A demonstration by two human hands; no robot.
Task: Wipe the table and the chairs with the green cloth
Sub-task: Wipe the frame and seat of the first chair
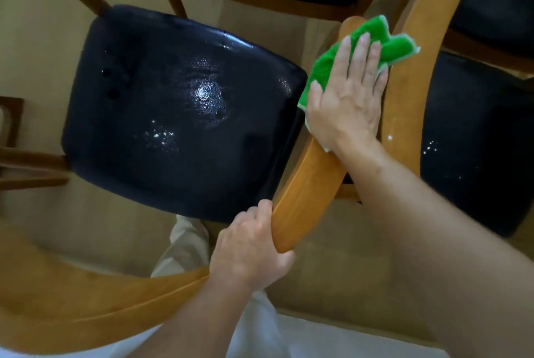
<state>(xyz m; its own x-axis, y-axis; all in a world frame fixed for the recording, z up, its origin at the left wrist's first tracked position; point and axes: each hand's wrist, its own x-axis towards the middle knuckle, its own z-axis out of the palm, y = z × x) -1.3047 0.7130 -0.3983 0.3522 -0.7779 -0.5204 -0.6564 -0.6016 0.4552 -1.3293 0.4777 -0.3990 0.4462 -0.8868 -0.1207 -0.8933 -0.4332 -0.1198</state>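
On the far end of the wooden chair back (pixel 306 181), the soft, limp green cloth (pixel 358 51) lay pinned under the flat-fingered right hand (pixel 346 97), likely bunching unless pressed; the left hand (pixel 251 250) gripped the near end.

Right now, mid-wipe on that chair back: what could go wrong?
1. The right hand presses the green cloth with flat fingers; loose folds hang off the backrest, so the cloth might slip.
2. The left hand grips only the backrest's end; a hard stroke could swing the chair.
3. White specks on the dark seat may get missed.
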